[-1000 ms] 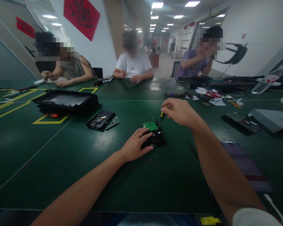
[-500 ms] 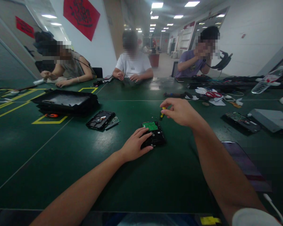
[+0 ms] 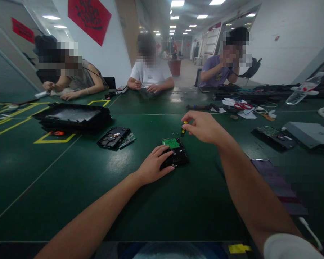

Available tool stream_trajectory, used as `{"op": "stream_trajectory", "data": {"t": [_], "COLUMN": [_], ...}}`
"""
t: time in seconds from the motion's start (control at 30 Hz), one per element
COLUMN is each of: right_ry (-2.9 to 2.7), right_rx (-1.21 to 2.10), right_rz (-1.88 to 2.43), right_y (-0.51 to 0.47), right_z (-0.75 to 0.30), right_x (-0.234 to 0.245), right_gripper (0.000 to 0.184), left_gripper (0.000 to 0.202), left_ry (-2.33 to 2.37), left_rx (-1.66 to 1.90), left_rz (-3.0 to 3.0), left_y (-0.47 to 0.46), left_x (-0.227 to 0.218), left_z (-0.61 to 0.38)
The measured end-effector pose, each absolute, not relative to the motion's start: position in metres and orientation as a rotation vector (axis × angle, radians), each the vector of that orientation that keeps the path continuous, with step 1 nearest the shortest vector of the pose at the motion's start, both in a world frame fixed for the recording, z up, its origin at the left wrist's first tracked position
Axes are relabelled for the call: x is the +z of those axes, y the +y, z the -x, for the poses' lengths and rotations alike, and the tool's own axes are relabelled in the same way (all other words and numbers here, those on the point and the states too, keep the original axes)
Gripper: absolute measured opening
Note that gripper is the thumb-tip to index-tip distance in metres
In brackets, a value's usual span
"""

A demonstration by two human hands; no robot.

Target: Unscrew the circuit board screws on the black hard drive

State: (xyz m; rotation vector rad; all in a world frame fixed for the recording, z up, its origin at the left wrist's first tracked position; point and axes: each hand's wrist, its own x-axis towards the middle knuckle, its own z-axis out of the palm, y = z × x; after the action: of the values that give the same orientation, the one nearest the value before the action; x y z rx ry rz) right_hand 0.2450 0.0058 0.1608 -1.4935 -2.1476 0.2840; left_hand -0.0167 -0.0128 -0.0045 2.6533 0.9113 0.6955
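On the desk (image 3: 162,212), away from its edges, spread left fingers (image 3: 166,155) touched a hard drive (image 3: 179,156). Right fingers (image 3: 189,115) pinched a screwdriver (image 3: 183,132)

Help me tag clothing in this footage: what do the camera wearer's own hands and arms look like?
The left hand and right hand are ungloved, with no watch or bracelet visible at either wrist. Both forearms show bare, without markings or cables. A white, rounded edge overlaps the right arm near the bottom; I can't tell whether it's a sleeve.
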Motion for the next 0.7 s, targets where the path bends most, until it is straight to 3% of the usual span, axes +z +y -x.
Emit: {"op": "stream_trajectory", "data": {"t": [0.2, 0.4, 0.7], "right_ry": [-2.186, -2.159, -2.108], "right_rx": [0.305, 0.306, 0.428], "right_rz": [1.487, 1.476, 1.484], "right_y": [0.0027, 0.004, 0.002], "right_z": [-0.2411, -0.2414, -0.2384], "right_x": [0.1635, 0.1645, 0.1617], "right_gripper": [0.021, 0.014, 0.016], "left_gripper": [0.065, 0.063, 0.062], "left_ry": [0.916, 0.923, 0.927], "left_rx": [0.692, 0.714, 0.713], "left_rz": [-2.658, -2.666, -2.661], "left_y": [-0.0113, -0.0107, -0.012], "left_x": [-0.0089, -0.0108, -0.0068], "left_z": [0.0172, 0.0173, 0.0169]}}
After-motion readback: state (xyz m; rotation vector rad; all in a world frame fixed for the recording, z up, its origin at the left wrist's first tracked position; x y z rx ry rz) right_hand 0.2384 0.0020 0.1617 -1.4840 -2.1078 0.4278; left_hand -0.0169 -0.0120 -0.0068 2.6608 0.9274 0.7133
